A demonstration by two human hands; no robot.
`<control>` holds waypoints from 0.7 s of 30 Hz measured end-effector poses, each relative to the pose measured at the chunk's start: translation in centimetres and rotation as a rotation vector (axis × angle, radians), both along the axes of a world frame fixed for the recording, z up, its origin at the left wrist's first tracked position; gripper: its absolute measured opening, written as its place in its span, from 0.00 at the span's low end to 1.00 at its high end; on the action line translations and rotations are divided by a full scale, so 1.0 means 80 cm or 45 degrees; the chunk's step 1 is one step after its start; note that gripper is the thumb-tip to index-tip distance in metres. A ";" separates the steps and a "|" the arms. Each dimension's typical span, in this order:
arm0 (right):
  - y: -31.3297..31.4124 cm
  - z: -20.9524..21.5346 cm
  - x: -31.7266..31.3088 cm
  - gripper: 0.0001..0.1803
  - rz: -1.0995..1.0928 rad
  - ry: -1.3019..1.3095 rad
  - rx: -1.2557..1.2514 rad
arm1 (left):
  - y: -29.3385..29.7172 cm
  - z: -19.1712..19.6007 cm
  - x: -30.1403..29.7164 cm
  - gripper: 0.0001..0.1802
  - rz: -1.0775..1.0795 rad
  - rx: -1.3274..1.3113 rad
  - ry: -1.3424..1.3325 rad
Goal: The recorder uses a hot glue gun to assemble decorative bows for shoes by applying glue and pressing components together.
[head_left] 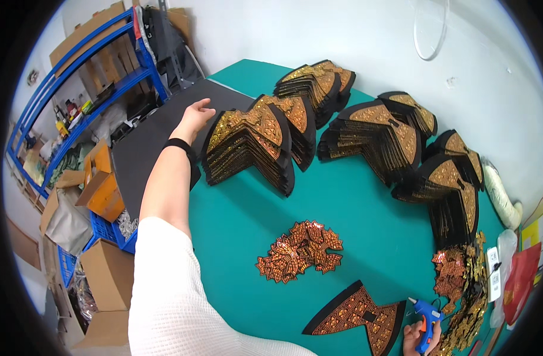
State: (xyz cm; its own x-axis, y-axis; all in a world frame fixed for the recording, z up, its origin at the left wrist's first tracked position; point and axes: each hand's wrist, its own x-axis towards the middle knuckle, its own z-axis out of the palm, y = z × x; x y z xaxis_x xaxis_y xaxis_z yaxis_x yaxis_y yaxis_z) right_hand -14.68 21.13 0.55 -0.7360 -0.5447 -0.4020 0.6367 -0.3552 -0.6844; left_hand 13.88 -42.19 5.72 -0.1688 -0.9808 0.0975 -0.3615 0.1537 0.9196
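Note:
My left arm stretches far across the table. My left hand (pixel 195 117) is beside the tall stack of black-backed, gold-beaded collar-like pieces (pixel 248 142) at the far left; its fingers are partly extended and nothing shows in them. At the lower right, my right hand (pixel 423 339) is wrapped round a blue hot glue gun (pixel 426 320) with an orange trigger. Left of the gun's tip lies a single black, orange-beaded collar-like piece (pixel 343 311), flat on the green table (pixel 224 219). A pile of orange leaf-shaped sequin patches (pixel 301 250) lies near the middle.
More stacks of beaded pieces (pixel 372 136) curve along the far and right sides. Gold and copper sequin patches (pixel 461 296) heap at the right edge, by a white power strip (pixel 493 276) and a red bag (pixel 521 285). Blue shelving (pixel 99 95) and cardboard boxes (pixel 108 276) stand left.

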 end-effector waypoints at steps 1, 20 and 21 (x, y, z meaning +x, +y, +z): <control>0.006 -0.003 0.001 0.27 -0.001 -0.006 -0.005 | 0.001 -0.004 0.000 0.26 0.096 -0.202 -0.122; 0.028 -0.066 -0.025 0.23 0.210 0.331 -0.153 | 0.346 -0.066 -0.110 0.36 -0.859 -0.368 -1.110; 0.027 -0.064 -0.024 0.23 0.217 0.343 -0.137 | 0.346 -0.065 -0.109 0.36 -0.864 -0.366 -1.124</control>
State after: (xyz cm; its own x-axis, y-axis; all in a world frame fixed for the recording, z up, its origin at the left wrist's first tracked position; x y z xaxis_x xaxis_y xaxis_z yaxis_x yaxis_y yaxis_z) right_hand -16.62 23.32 -4.57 -0.7026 -0.6979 -0.1387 0.4945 -0.3388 -0.8004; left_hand 5.19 -14.50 0.49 -0.7745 -0.6225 -0.1122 -0.6251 0.7262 0.2861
